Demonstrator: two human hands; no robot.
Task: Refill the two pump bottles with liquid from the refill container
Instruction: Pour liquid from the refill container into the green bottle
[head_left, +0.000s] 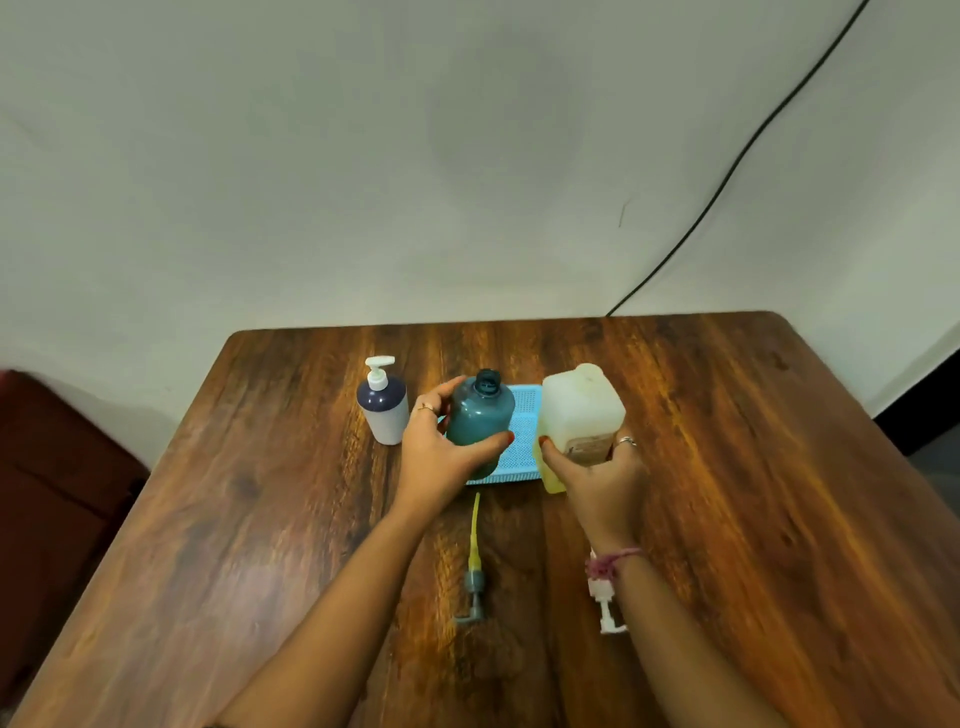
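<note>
A teal bottle (479, 415) with its neck open stands on a light blue tray (524, 431); my left hand (441, 457) grips its side. My right hand (597, 478) holds a pale translucent refill container (579, 410) with yellowish liquid, upright just right of the teal bottle. A navy-and-white pump bottle (383, 408) with its white pump on stands to the left. A grey pump head with a yellow tube (474, 566) lies on the table between my arms. A white pump head (605, 605) lies partly hidden under my right wrist.
The wooden table (260, 519) backs against a pale wall. A black cable (727, 176) runs down the wall to the table's far edge. A dark red piece of furniture (52, 493) stands to the left of the table.
</note>
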